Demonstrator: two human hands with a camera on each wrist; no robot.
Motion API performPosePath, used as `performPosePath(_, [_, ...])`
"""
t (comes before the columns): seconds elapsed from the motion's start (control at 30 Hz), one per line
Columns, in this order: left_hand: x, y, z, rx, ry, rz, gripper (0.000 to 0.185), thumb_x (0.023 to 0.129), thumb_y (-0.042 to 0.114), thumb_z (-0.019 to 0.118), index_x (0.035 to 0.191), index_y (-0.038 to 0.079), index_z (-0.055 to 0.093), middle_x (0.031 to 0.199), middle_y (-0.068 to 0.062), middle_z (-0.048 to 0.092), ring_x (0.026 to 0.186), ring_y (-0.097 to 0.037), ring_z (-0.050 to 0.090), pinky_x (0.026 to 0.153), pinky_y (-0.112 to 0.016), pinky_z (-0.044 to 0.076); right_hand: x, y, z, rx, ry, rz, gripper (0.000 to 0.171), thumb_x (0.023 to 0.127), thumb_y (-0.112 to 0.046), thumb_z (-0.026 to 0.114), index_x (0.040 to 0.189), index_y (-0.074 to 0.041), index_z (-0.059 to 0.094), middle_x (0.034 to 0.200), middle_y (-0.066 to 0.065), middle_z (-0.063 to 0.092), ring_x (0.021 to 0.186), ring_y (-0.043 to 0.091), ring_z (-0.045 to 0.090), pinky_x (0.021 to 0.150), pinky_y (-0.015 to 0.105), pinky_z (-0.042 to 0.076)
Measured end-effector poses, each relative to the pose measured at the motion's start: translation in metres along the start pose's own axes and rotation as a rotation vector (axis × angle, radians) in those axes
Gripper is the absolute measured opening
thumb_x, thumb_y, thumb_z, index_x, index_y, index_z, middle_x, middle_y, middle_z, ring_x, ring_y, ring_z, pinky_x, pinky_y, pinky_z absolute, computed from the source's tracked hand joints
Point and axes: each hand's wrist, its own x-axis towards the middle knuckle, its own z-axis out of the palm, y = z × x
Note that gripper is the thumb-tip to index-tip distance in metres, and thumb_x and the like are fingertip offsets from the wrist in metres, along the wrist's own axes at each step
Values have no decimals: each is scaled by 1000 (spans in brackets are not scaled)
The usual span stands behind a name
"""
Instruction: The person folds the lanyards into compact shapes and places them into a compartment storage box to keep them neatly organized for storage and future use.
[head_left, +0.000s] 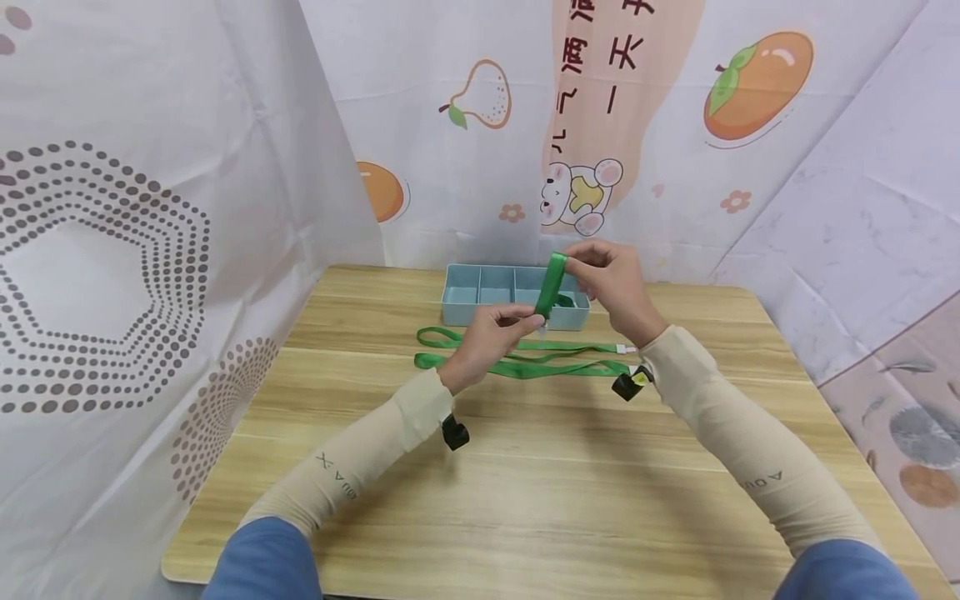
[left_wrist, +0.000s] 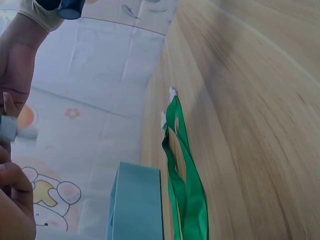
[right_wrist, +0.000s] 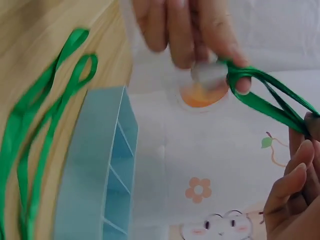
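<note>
Between both hands, above the tray, a folded green lanyard (head_left: 552, 283) is stretched. My left hand (head_left: 491, 340) pinches its lower end between thumb and fingers; a whitish clip (left_wrist: 20, 132) hangs blurred there. Higher up, my right hand (head_left: 617, 287) pinches the top of the fold. In the right wrist view the green band (right_wrist: 265, 102) runs in several layers from one hand to the other. Behind the hands stands a pale blue divided tray (head_left: 459, 315), with some green ribbon (head_left: 564, 300) in its right compartment.
Two more green lanyards (head_left: 525, 369) lie stretched out on the wooden table (head_left: 480, 500) in front of the tray, their white clips (head_left: 624, 348) to the right. Printed cloth (head_left: 420, 150) hangs behind and beside the table. Black wrist cameras (head_left: 454, 433) stick out below the wrists.
</note>
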Motion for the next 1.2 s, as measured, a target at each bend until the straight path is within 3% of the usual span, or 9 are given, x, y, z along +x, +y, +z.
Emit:
performPosePath(0.17, [1, -1, 2, -23, 39, 54, 25, 98, 22, 74, 115, 6, 78, 86, -13, 71, 56, -32, 43, 50, -27, 38, 2, 0, -2, 124, -10, 117, 20, 94, -22, 80, 104, -4, 77, 74, 0, 64, 56, 14, 47, 50, 26, 40])
performPosePath(0.33, [0, -2, 4, -72, 60, 84, 20, 97, 20, 76, 111, 6, 79, 98, -18, 74, 49, -18, 42, 47, -27, 37, 2, -1, -3, 210, -17, 213, 14, 94, -20, 79, 100, -6, 78, 74, -1, 63, 57, 12, 48, 51, 23, 41])
performPosePath(0.43, [0, -2, 3, -90, 78, 89, 21, 95, 21, 78, 111, 6, 75, 98, -14, 76, 49, -14, 41, 46, -31, 36, 3, -1, -3, 274, -34, 282, 10, 95, -18, 78, 98, -8, 78, 76, -2, 64, 57, 11, 49, 51, 22, 41])
performPosePath(0.53, [0, -3, 2, -66, 79, 61, 28, 95, 23, 79, 119, 12, 70, 100, -11, 77, 48, -14, 40, 45, -32, 34, 4, 1, -3, 308, -51, 331, 9, 95, -18, 78, 97, -9, 78, 78, -2, 65, 58, 11, 49, 52, 22, 42])
performPosePath(0.63, [-1, -2, 0, -24, 56, -12, 32, 94, 27, 79, 123, 15, 72, 98, -6, 78, 46, -13, 37, 45, -28, 32, 4, 3, -2, 304, -62, 350, 9, 94, -18, 79, 97, -10, 78, 79, -2, 65, 58, 12, 48, 53, 24, 41])
performPosePath(0.77, [-1, -1, -2, 2, 9, -101, 27, 94, 31, 78, 115, 14, 79, 88, -2, 76, 45, -13, 32, 46, -28, 29, 4, 5, -2, 295, -73, 342, 9, 94, -18, 79, 98, -10, 79, 79, -1, 65, 59, 13, 47, 54, 26, 39])
performPosePath(0.9, [1, 1, -2, 9, -25, -116, 27, 96, 33, 76, 115, 14, 80, 74, -2, 67, 48, -13, 35, 49, -30, 31, 5, 8, -2, 325, -72, 367, 7, 94, -18, 79, 97, -11, 79, 76, -2, 64, 60, 12, 47, 54, 25, 39])
performPosePath(1.07, [0, 1, -3, 22, -29, -108, 27, 98, 29, 73, 117, 11, 79, 75, -4, 62, 53, -14, 39, 54, -31, 35, 7, 13, -2, 356, -162, 515, 16, 101, -22, 70, 90, -14, 79, 75, -3, 66, 60, 10, 50, 55, 24, 40])
performPosePath(1.2, [-1, 1, -5, 34, 24, -123, 29, 98, 29, 73, 119, 9, 77, 87, -6, 68, 54, -13, 38, 57, -33, 35, 7, 21, 0, 383, -275, 638, 23, 106, -30, 60, 97, -15, 75, 94, -2, 73, 65, 10, 54, 58, 24, 42])
